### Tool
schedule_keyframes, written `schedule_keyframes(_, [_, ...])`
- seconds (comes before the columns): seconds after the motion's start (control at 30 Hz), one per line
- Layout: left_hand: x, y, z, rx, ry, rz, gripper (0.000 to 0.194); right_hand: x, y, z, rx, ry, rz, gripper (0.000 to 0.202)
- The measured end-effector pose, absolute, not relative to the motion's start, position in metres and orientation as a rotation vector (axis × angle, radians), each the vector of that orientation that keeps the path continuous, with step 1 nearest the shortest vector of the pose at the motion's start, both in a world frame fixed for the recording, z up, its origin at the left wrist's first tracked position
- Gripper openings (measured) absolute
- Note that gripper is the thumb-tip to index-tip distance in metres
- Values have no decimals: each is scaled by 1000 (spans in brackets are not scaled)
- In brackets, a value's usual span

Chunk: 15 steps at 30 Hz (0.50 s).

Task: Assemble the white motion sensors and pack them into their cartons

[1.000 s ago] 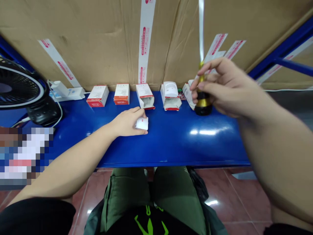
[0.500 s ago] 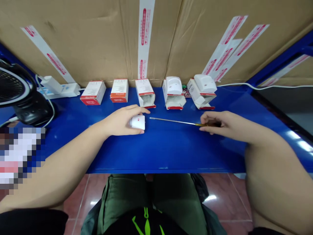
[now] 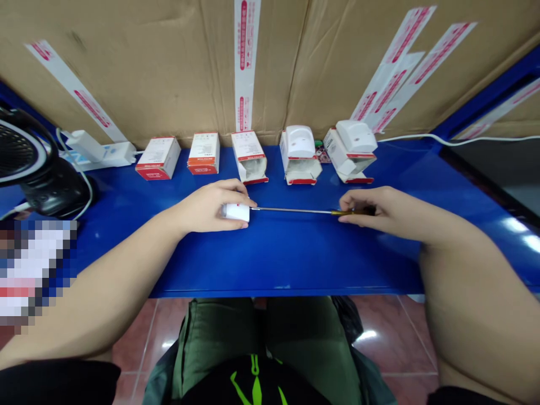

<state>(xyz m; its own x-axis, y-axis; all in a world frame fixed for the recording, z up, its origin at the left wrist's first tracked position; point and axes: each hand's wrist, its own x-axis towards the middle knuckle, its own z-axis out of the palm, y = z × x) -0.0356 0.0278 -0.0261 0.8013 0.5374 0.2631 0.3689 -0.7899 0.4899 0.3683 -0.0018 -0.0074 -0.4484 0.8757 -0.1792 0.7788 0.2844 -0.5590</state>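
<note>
A small white device (image 3: pixel 237 212) lies on the blue table, its left part hidden in my left hand (image 3: pixel 215 207), which grips it between thumb and fingers. My right hand (image 3: pixel 375 208) holds the yellowish-brown handle of a long screwdriver (image 3: pixel 295 210). The shaft runs level to the left, and its tip is at the right end of the white device, beside my left forefinger. Whether the tip sits in a screw is too small to tell.
Several white and red boxes (image 3: pixel 203 153) line the back of the blue table (image 3: pixel 270 264). White devices (image 3: pixel 300 140) rest on the two rightmost. A black fan (image 3: pixel 50 180) and a power strip (image 3: pixel 120 153) stand at the left, and cardboard (image 3: pixel 169 67) covers the back.
My right hand has moved slightly left with the screwdriver, bringing its tip from a small gap to the white device. My left forefinger has come down beside the tip.
</note>
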Motion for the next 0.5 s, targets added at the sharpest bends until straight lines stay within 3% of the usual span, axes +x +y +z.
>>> schedule_keyframes(0.27, [-35,29,-27,2550,670,568,35,366,-2,-8,-1564,-2406,850,89])
schedule_keyframes(0.5, [-34,27,-26,2521,704,549,37,370,-4,-7,-1548,-2422,711,69])
